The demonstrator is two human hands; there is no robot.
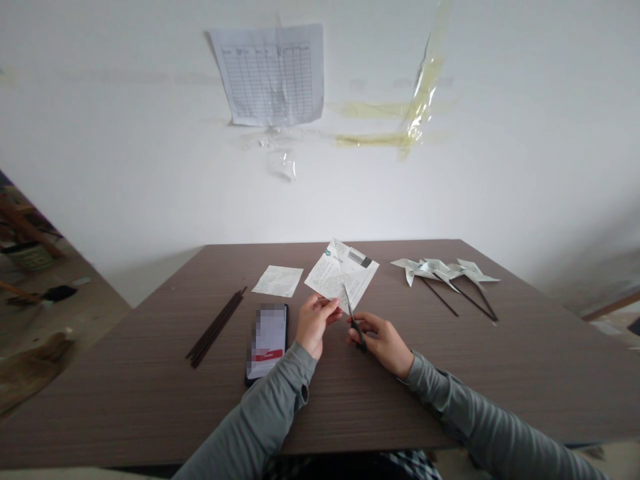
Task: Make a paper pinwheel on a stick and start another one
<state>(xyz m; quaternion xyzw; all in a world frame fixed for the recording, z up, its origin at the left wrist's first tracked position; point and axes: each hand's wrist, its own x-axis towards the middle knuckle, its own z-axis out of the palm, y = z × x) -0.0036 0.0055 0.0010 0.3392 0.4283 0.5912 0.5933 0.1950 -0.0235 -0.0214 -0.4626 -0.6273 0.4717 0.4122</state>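
Note:
My left hand pinches the lower corner of a square sheet of printed paper, held up above the table with one corner pointing away from me. Diagonal crease lines run across the sheet. In my right hand is a pair of scissors with black handles. Its blades lie at the sheet's near corner, pointing toward the middle; whether they are parted is too small to tell. Behind my left hand, a second paper square lies flat on the table.
Several paper pinwheels on dark sticks lie at the right on the brown table. A bundle of dark sticks lies at the left, beside a phone near my left forearm. The wall rises behind the table.

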